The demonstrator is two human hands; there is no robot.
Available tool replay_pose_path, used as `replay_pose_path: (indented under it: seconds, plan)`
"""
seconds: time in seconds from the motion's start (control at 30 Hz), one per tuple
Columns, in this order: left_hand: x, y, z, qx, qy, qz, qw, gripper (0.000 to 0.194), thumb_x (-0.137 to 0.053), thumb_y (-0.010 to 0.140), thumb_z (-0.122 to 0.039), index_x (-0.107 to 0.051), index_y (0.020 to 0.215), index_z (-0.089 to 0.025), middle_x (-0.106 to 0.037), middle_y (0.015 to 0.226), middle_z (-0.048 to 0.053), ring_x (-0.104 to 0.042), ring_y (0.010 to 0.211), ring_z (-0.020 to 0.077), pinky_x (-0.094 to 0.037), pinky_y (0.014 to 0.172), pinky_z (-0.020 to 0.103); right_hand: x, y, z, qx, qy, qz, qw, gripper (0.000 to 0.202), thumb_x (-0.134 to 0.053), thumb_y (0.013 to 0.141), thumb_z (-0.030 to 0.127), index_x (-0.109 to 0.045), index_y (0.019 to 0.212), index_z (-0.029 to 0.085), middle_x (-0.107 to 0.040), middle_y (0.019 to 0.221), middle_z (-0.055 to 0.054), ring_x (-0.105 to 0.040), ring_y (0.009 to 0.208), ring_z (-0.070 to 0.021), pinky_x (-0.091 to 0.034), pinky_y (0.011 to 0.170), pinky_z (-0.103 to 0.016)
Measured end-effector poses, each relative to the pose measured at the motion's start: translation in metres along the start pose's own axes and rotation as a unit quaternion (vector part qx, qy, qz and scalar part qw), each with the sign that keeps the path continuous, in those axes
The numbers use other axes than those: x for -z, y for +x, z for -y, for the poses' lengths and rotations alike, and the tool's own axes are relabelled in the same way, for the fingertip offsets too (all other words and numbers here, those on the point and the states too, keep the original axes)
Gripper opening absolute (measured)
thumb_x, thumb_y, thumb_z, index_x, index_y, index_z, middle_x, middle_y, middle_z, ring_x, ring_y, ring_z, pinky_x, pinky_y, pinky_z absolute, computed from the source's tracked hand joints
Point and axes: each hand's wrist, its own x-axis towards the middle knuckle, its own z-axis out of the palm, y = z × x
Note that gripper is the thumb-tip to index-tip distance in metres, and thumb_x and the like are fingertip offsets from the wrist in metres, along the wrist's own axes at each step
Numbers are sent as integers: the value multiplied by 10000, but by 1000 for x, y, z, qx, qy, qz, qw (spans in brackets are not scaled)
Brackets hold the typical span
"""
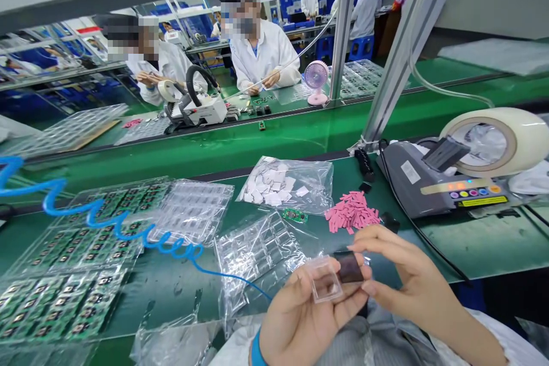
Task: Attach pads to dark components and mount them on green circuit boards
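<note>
While I watch through the head view, the left hand (304, 320) is cupped palm up, thumb and fingers closed around the clear plastic case (325, 283), with the dark rectangular piece (349, 269) just beside it, near the clear tray (261, 249). The right hand (397, 274) has its thumb and forefinger parted at the dark piece's outer edge; I cannot tell whether they pinch it. I would support the case by its rim, handle the dark piece by its edges, and apply only light pressure.
</note>
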Motion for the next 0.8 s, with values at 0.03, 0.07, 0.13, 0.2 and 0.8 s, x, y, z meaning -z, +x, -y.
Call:
replay_pose_path:
  seconds: [0.03,0.07,0.13,0.2,0.8]
  plan:
    - [0,0,1,-1,2,2,1000,326,-657,766,-325,-685,1008,-109,-647,1175,160,-576,1127,250,-373,1021,356,-1,1,-2,3,5,-4,1000,264,-617,786,231,-580,1044,270,-611,930,-25,-586,869,-176,-499,740,-291]
    - [0,1,1,0,4,6,1000,335,-660,764,-322,-678,1019,-106,-646,1178,157,-577,1125,245,-372,1021,353,-2,1,-4,6,6,-8,1000,266,-615,776,219,-584,1037,260,-613,934,-34,-586,872,-184,-499,739,-303]
    - [-2,3,1,-4,11,12,1000,336,-663,762,-318,-673,1019,-101,-648,1176,148,-586,1110,235,-382,1012,344,-3,3,-6,16,6,-16,1000,252,-614,764,226,-588,1014,244,-619,936,-48,-587,871,-201,-494,741,-332]
    - [-4,5,0,-10,28,11,1000,316,-667,756,-325,-684,985,-108,-661,1150,137,-590,1096,236,-395,996,351,-1,4,-6,32,4,-20,999,215,-611,759,238,-586,972,239,-616,880,-41,-580,834,-207,-479,736,-358]
    - [39,13,23,-447,489,-117,740,321,-678,727,-188,-604,1018,-303,-690,1021,-2,-570,1131,212,-358,1045,391,-28,-2,16,27,-74,-75,994,185,-585,774,300,-424,826,225,-499,725,20,-501,680,-176,-353,697,-382]
